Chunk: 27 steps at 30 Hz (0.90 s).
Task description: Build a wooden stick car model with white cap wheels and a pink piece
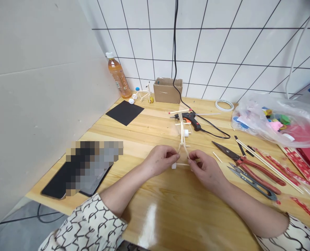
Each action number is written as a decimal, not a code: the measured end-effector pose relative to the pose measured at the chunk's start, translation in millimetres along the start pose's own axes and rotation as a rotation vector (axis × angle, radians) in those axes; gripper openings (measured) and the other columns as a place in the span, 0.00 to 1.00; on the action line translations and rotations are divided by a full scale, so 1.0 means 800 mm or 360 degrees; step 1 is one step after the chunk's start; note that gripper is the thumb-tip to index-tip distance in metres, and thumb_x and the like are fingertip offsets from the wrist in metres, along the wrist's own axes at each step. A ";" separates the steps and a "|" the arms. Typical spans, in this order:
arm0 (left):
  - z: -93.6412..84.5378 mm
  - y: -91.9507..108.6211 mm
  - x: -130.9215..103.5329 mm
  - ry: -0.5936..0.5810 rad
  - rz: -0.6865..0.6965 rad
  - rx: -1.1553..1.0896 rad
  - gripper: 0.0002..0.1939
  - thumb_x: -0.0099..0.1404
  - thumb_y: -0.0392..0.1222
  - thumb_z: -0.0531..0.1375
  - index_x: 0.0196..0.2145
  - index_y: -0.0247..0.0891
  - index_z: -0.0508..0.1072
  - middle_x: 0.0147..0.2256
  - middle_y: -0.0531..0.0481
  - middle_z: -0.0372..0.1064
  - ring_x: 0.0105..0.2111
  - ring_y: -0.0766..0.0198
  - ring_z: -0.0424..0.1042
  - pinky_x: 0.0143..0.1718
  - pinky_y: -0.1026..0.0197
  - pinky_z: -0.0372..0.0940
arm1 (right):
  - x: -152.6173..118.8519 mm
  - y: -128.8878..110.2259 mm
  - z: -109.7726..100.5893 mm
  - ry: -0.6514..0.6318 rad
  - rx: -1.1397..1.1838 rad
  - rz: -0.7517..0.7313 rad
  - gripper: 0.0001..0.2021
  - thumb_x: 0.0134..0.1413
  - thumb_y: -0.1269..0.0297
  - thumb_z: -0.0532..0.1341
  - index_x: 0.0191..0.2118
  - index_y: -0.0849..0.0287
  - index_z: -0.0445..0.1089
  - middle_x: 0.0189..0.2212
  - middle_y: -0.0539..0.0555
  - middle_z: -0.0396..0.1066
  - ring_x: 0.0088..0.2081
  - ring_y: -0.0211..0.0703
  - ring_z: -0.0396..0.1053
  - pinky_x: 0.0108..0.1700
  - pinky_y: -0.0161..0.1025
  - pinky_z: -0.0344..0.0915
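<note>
Stick frame: thin pale sticks joined into a long frame, over the near half of the table, between the two hands; two legs spread from its middle toward the person.
Frame's far end: a cross stick with red tips, in line with the glue gun behind it.
White caps: one small cap beside the middle of the frame, another at the near crossbar, just under the left fingertips.
Left hand: thumb and forefinger drawn narrow, pinching the left leg near its lower end.
Right hand: thumb and forefinger likewise closed on the right leg.
Handling: the sticks look slender and the joints small, so a light, even pinch on both legs should serve best; pulling them apart could crack a joint. Matching the spread on both sides would probably keep the frame straight.
Glue gun: lying beyond the frame; its tip is best kept clear of the fingers, as it may be hot.
Right side: pliers, snips, loose sticks.
Back: another stick model, cardboard box, tape roll.
</note>
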<state>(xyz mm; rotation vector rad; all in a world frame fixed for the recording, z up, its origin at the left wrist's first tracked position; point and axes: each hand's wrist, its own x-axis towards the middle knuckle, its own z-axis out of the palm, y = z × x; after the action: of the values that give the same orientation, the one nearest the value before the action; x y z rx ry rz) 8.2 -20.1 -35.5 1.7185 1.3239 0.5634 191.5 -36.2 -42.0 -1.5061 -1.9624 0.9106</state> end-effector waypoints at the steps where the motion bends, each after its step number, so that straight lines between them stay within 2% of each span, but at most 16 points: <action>1: 0.000 0.000 0.002 -0.0006 0.0001 -0.0022 0.13 0.58 0.45 0.54 0.25 0.33 0.72 0.19 0.55 0.59 0.21 0.70 0.57 0.21 0.68 0.51 | 0.000 0.000 0.000 0.0005 -0.0001 -0.0005 0.05 0.51 0.65 0.52 0.30 0.58 0.63 0.26 0.50 0.67 0.26 0.39 0.63 0.28 0.36 0.59; 15: 0.001 0.011 0.013 0.0070 0.0084 -0.0276 0.11 0.56 0.42 0.56 0.22 0.32 0.69 0.18 0.56 0.56 0.21 0.71 0.55 0.22 0.68 0.52 | -0.001 0.004 -0.002 -0.0062 0.0099 0.0004 0.04 0.51 0.64 0.53 0.30 0.57 0.62 0.26 0.50 0.66 0.27 0.40 0.63 0.29 0.37 0.60; 27: 0.012 0.019 0.006 0.0180 0.0055 -0.0135 0.11 0.57 0.43 0.55 0.24 0.33 0.69 0.20 0.55 0.62 0.21 0.70 0.60 0.24 0.68 0.56 | -0.003 0.001 -0.002 -0.0005 0.0053 -0.0030 0.05 0.52 0.65 0.53 0.28 0.57 0.61 0.23 0.49 0.63 0.25 0.39 0.61 0.29 0.37 0.58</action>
<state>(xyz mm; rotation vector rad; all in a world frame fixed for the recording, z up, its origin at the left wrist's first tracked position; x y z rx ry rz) 25.3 -20.2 -28.5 1.6636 1.3314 0.7355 193.6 -37.9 -41.7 -1.4665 -1.9506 0.9335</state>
